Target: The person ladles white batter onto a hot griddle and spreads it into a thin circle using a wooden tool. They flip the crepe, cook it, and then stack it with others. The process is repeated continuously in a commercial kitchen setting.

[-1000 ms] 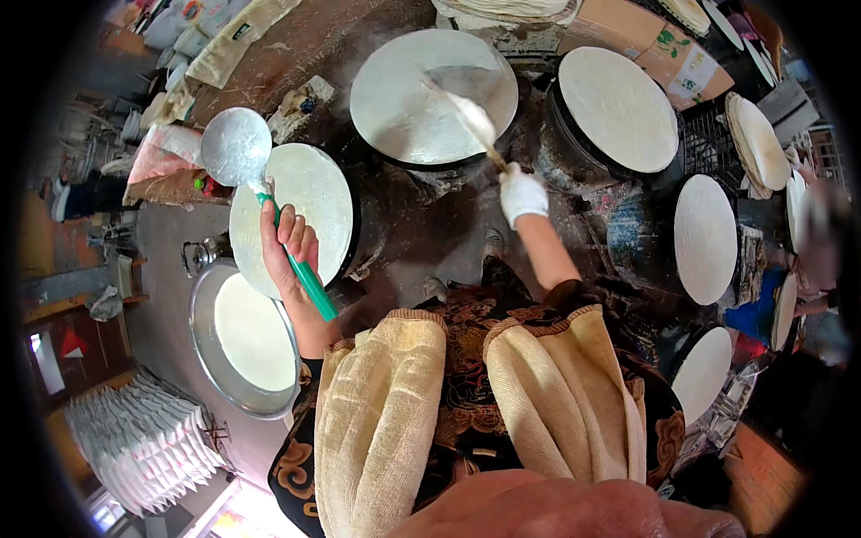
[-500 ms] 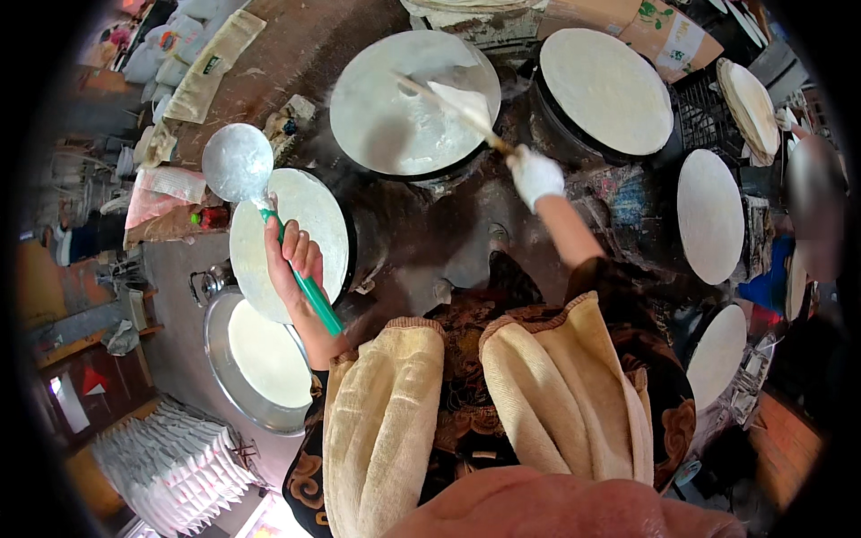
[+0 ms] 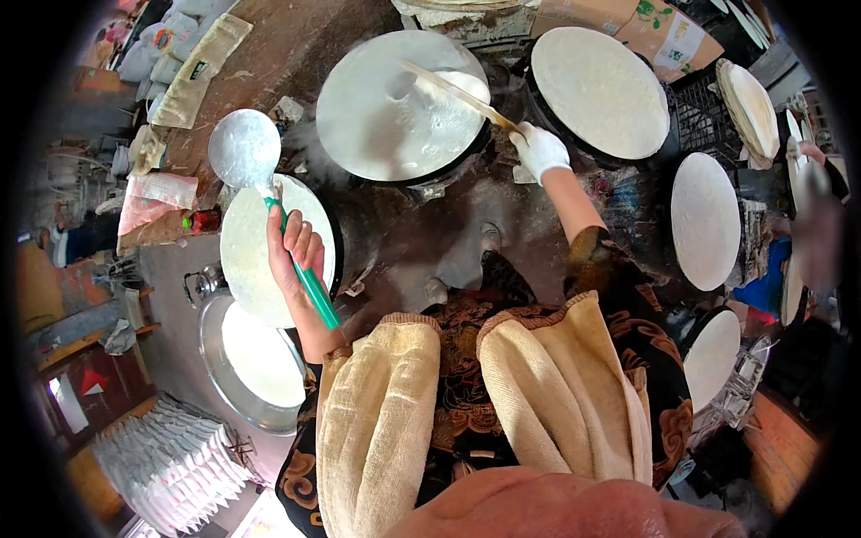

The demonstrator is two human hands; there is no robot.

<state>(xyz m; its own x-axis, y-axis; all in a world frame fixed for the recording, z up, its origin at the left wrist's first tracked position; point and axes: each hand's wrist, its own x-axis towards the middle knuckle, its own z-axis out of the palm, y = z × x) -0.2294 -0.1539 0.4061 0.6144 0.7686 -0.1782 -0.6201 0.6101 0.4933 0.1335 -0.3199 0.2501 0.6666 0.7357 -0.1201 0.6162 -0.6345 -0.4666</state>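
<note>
Wooden spreader point(image 3: 462, 96) at twelve o'clock, over pale round griddle point(image 3: 359, 108), gripped in gloved right hand point(image 3: 542, 152); green-handled ladle point(image 3: 244, 148) at ten o'clock, well apart, clasped by handle in bare left hand point(image 3: 296, 244).

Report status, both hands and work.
Left hand gripping green-handled ladle. Right gloved hand holding wooden tool over middle griddle. Ladle partly hides left griddle.

Green ladle handle point(image 3: 317, 298); tan stick point(image 3: 486, 109); white glove point(image 3: 544, 151); brown-patterned black jacket point(image 3: 464, 394).
</note>
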